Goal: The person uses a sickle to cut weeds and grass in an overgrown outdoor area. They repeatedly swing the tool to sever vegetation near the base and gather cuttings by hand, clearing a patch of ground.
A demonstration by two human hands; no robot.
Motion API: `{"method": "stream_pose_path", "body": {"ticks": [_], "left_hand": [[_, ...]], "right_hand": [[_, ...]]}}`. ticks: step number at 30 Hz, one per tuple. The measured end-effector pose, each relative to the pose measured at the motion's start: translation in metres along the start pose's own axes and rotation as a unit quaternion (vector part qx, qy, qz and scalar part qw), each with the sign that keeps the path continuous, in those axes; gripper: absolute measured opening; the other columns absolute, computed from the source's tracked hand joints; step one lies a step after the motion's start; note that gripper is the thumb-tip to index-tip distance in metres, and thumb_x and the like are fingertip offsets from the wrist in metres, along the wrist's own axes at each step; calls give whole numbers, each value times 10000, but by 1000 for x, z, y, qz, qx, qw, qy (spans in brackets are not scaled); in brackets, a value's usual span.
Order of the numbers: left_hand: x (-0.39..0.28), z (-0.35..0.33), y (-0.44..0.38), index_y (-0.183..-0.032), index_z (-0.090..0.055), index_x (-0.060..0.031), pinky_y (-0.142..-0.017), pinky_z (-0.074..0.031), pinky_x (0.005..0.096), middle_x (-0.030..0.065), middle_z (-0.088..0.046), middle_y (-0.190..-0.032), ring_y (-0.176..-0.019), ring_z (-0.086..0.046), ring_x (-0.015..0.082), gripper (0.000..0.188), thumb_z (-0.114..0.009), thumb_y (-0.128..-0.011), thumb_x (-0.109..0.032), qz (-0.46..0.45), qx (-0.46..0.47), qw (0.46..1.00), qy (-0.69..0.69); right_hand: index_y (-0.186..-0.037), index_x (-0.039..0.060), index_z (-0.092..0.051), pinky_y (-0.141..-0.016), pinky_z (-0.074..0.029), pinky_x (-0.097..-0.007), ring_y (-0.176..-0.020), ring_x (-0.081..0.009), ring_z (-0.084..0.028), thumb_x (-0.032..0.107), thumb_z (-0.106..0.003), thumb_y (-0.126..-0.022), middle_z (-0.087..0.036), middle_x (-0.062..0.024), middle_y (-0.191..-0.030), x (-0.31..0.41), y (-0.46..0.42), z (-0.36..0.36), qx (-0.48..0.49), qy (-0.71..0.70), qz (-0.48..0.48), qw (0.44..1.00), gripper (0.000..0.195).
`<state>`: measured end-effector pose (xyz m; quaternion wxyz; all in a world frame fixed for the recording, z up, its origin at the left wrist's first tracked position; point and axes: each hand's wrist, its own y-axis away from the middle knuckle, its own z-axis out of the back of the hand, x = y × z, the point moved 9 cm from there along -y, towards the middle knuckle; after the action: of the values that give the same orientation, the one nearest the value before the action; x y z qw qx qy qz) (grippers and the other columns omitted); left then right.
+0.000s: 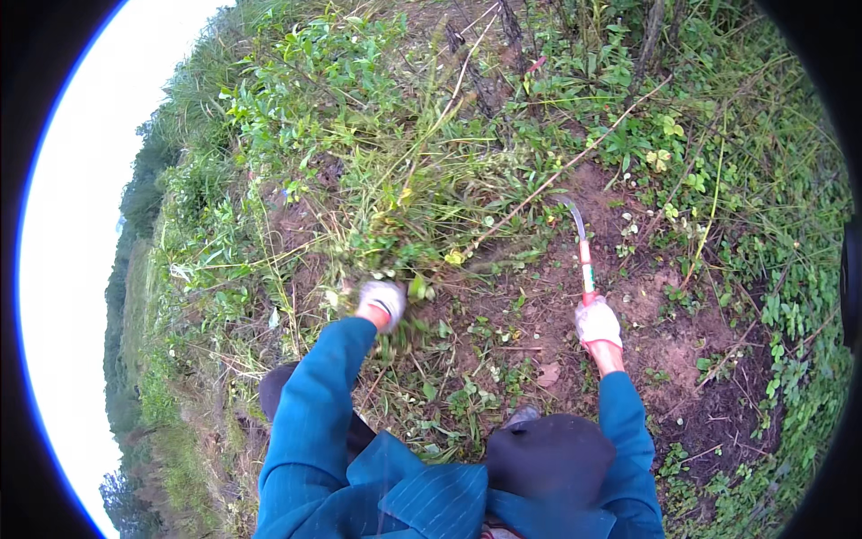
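My right hand [599, 322], in a white work glove with a red cuff, is shut around the red handle of a sickle [584, 259]. The curved metal blade [574, 214] points away from me, its tip low over the soil and leaves. To the left, my left hand [382, 303] wears a matching glove and is blurred. It grips a clump of green weeds [394, 246], blurred near the glove; the fingers themselves are hidden. A long dry stem [566, 167] slants across the ground between the clump and the blade.
Brown soil [646, 296] with scattered cut leaves surrounds the sickle. Dark woody stems [481, 81] rise at the top. Dense low greenery [801, 337] borders the right side, and taller leafy weeds [269, 114] cover the left. My bent knee [549, 458] is close below the right hand.
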<state>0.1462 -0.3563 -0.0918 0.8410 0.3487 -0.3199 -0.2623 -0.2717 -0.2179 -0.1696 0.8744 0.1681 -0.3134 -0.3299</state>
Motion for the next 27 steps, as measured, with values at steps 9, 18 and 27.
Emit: {"method": "stream_pose_path", "body": {"ticks": [9, 18, 27], "left_hand": [[-174, 179, 15, -1315, -456, -66, -1058, -308, 489, 144, -476, -1337, -1262, -445, 298, 485, -470, -840, -167, -253, -477, 842, -5], [-121, 213, -142, -1411, -332, -99, -745, -501, 436, 171, -400, -1402, -1120, -548, 327, 541, -444, -882, -120, -26, -376, 926, -13], [-81, 137, -148, -824, -683, -64, -567, -508, 410, 130, -679, -746, -687, -666, 270, 213, -491, -828, -157, -36, -255, 961, 103]], "right_hand": [[-923, -5, -513, -548, -497, -468, -645, -373, -639, 303, -484, -895, -632, -195, -681, 32, 46, -53, 14, 69, 44, 997, 310], [-748, 119, -471, -360, -300, -322, -383, -149, -394, 248, -510, -902, -409, 11, -511, 25, 41, -119, 310, -674, -216, 635, 205], [-886, 20, -599, -578, -475, -374, -668, -276, -606, 281, -593, -813, -590, -145, -714, -38, 205, -27, 146, 14, -157, 977, 271]]}}
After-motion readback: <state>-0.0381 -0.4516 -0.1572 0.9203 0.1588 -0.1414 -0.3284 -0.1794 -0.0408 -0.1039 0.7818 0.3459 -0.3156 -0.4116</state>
